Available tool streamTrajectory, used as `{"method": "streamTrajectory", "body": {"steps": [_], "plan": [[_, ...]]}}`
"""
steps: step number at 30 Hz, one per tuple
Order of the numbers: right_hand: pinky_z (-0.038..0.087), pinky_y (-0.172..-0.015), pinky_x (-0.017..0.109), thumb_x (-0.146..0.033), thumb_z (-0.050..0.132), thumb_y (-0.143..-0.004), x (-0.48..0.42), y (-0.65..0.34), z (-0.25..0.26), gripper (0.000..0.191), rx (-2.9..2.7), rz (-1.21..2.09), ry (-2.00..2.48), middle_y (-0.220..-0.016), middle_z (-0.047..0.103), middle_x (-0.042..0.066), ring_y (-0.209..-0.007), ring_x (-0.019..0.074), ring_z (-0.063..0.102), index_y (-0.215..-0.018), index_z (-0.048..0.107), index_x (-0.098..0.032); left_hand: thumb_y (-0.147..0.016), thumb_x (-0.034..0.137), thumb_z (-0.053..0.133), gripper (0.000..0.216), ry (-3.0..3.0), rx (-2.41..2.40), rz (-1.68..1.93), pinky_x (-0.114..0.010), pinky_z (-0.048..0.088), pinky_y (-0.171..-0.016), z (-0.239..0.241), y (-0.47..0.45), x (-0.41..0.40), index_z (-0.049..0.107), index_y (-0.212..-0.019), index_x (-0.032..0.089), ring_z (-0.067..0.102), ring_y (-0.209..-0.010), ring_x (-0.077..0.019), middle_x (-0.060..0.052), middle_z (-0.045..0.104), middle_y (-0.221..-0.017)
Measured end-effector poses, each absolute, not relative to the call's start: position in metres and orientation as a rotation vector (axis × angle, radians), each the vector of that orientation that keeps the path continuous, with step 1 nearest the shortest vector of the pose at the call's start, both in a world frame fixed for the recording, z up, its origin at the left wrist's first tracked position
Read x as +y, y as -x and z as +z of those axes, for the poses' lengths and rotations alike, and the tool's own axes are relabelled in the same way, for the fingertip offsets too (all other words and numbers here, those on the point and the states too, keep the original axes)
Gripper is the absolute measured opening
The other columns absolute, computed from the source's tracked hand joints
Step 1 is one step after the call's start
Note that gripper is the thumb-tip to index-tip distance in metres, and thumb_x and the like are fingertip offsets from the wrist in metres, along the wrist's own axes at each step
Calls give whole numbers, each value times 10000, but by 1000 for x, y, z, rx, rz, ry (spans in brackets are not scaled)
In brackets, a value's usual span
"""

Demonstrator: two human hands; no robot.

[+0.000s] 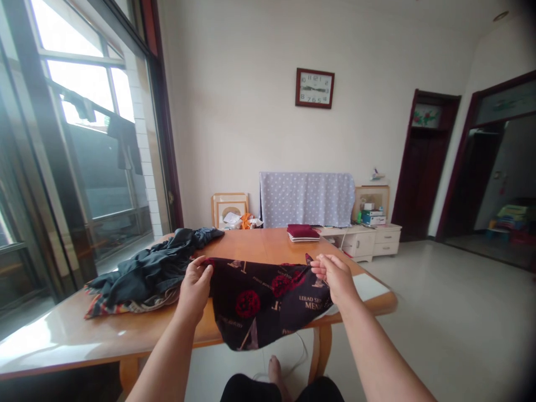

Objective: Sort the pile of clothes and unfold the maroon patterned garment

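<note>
I hold a dark printed cloth [259, 304] with red round motifs and pale lettering stretched between both hands above the near edge of a wooden table [268, 243]. My left hand [195, 285] grips its left top corner. My right hand [333, 276] pinches its right top corner. The cloth sags in the middle and hangs below the table edge. Left of my left hand lies a heap of dark clothes [151, 271] over a striped fabric.
A folded dark red stack [302, 232] sits at the table's far side. A white sheet [368, 286] lies on the right corner. Beyond stand a cloth-covered unit [306, 198], a low white cabinet [368, 240], picture frames and a wall clock [315, 88]. Large windows are on the left, doorways on the right.
</note>
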State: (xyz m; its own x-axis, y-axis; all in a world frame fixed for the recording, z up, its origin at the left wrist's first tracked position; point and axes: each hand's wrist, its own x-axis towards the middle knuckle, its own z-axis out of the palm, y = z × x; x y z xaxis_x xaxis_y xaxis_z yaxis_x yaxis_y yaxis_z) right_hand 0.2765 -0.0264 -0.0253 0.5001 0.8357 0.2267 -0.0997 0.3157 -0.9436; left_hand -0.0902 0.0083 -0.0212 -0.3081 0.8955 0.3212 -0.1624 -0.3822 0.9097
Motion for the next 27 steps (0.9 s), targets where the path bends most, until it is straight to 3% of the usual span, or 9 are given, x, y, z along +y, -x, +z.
{"method": "streamTrajectory", "body": {"steps": [4,7,10,13,18,23,27], "plan": [[476,-532,211,-516,663,-824,-28,-267,-41,357,-1007,796,1245,-836,758,80,-626,141,671,-894,683,-166,-619,224,866,644,-1133,1286,1760,-278,451,-778,-37,96,14,647,-1225,218,644,-962,-259,-63,708,-964],[492,-569,234,-466,613,-870,-22,-264,-62,317,-1132,770,1370,-814,744,70,-631,147,670,-953,684,-168,-596,318,887,518,-1394,1554,1600,-296,428,-767,-50,99,13,721,-1076,217,648,-960,-301,-86,719,-937],[490,-607,248,-413,624,-870,-16,-265,-83,350,-1209,692,1503,-811,728,52,-662,158,674,-1118,661,-168,-739,479,761,395,-1702,1850,1320,-320,426,-743,-51,94,5,720,-1051,241,672,-908,-311,-92,738,-933],[448,-639,252,-400,692,-820,-16,-266,-97,462,-1323,550,1711,-843,721,38,-748,176,676,-1229,635,-192,-880,528,570,368,-1902,2039,1108,-338,435,-743,-46,81,-6,692,-1113,271,688,-937,-312,-90,753,-1008],[332,-626,259,-347,612,-859,-25,-254,-101,150,-1646,327,1957,-860,735,0,-766,165,642,-910,729,-268,-917,560,507,380,-2089,1935,1092,-326,451,-756,-32,53,-22,704,-1102,292,691,-977,-285,-57,760,-1062],[298,-611,256,-364,540,-909,-27,-250,-102,216,-1630,291,1930,-797,728,-9,-729,154,617,-810,700,-258,-956,561,456,403,-2239,1493,1134,-305,464,-758,2,31,-52,735,-989,272,686,-889,-238,-41,760,-948],[293,-614,256,-391,524,-927,-27,-253,-106,240,-1636,271,1883,-819,736,-11,-736,155,621,-820,696,-261,-955,538,479,373,-2506,1544,1091,-379,455,-861,32,20,-74,725,-1123,313,650,-1001,-281,-73,733,-1046]]}}
